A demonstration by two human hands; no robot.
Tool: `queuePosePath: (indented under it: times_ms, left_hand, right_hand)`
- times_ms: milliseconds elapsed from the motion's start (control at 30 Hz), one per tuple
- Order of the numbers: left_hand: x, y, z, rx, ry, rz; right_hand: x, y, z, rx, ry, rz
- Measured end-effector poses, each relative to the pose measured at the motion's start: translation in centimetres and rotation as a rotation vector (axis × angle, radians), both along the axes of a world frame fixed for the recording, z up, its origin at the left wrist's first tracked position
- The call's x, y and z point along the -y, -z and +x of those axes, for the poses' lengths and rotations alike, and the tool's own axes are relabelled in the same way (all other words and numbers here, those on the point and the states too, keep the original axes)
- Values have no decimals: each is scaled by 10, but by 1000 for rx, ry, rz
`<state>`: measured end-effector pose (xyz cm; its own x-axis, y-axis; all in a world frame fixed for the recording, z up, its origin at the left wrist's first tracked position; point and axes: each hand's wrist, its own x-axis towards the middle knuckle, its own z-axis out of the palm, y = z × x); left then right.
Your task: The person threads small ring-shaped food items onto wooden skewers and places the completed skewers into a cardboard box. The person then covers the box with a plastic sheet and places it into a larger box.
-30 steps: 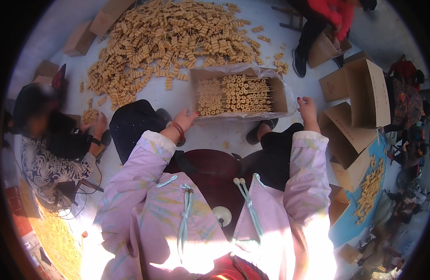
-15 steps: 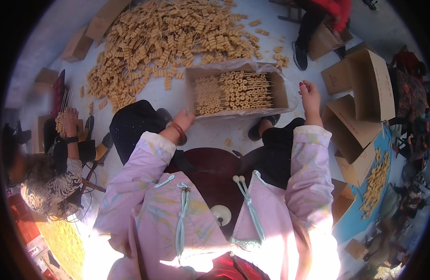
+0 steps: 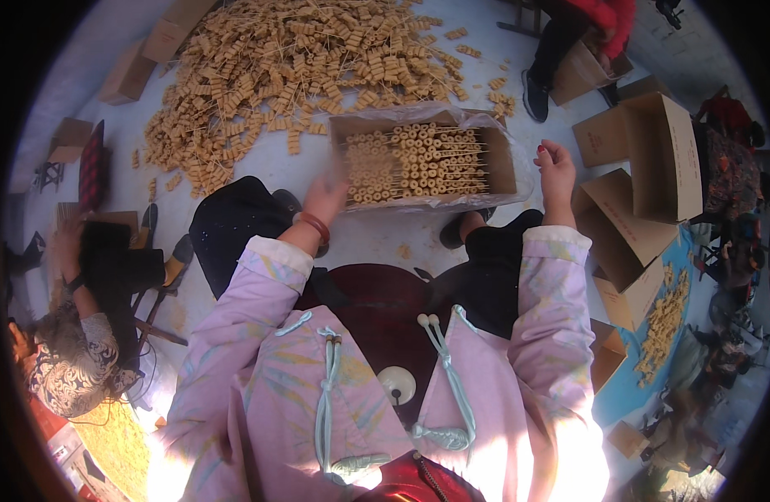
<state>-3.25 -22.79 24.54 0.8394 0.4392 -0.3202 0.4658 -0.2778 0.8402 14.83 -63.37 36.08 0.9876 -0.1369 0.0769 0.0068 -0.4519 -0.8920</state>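
Floor: hands (image 3: 326,201) by skewer box (image 3: 502,163).

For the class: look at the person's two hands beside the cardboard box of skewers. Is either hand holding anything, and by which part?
Neither clearly holds anything. The left hand, blurred, is at the near-left corner of the box of skewers; a grip cannot be told. The right hand hangs beside the box's right end, fingers curled.

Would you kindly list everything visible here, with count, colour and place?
Lined box: one, brown with clear plastic liner, floor ahead, between the hands.
Skewers in box: many, tan, laid in rows.
Loose skewer heap: one large, tan, floor beyond the box.
Open cartons: several, brown, right side.
Blue sheet: one, lower right, bearing tan pieces.
Seated person: one, patterned top, left.
Person in red: one, top right.
Left hand: at the box's left end, blurred.
Right hand: beside the box's right end.
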Motion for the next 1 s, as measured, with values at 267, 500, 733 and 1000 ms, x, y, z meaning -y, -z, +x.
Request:
queuePosePath:
  times_ms: [267, 500, 733, 1000]
  left_hand:
    - [6, -2, 3, 59, -1, 145]
    - [-1, 11, 8, 47, 14, 59]
    - [-1, 7, 4, -17, 13, 165]
    - [-5, 9, 4, -17, 19, 208]
  right_hand:
    - [-1, 4, 3, 18, -15, 16]
    - [-2, 3, 5, 14, -12, -41]
    - [6, 15, 9, 35, 11, -229]
    - [16, 21, 10, -95, -23, -262]
